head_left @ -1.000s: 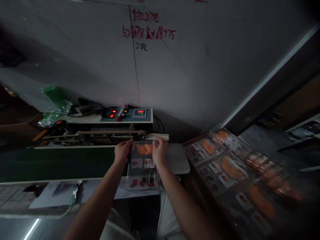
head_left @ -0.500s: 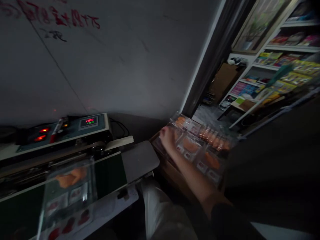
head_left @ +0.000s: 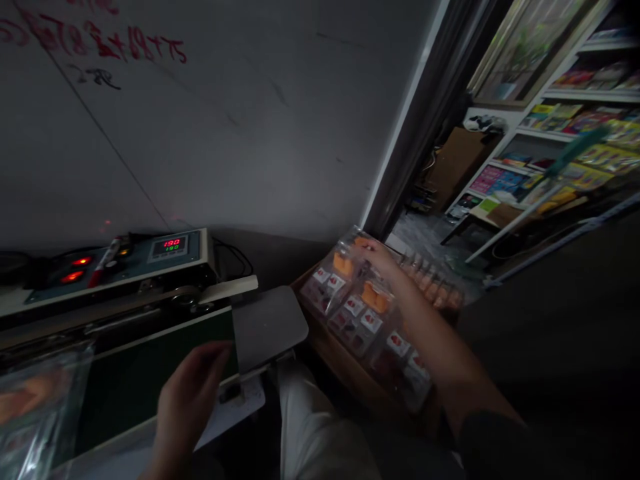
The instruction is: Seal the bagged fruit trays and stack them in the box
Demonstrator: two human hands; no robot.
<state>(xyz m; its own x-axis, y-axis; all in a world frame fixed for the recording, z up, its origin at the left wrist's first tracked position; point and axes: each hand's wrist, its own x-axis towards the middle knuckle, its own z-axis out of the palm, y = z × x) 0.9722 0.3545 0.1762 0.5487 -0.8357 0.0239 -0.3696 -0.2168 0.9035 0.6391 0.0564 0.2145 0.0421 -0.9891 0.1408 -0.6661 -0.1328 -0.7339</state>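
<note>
The loosely curled, empty left hand (head_left: 190, 393) hangs over the flat dark-green belt (head_left: 130, 373), a clear rectangular plastic pack (head_left: 37, 393) lies on the belt's left part, and beyond its right end the right hand (head_left: 379, 257), grasp unclear, is at similar packs (head_left: 351, 321).

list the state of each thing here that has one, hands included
digital display, lit, 190 in red and green
red switches, both lit
green belt, motion cannot be told
pack on the belt, flat, partly out of frame
brown box, loaded with clear packs
left hand, loosely curled, nothing seen in it
right hand, at the packs' far end, grip unclear
</note>
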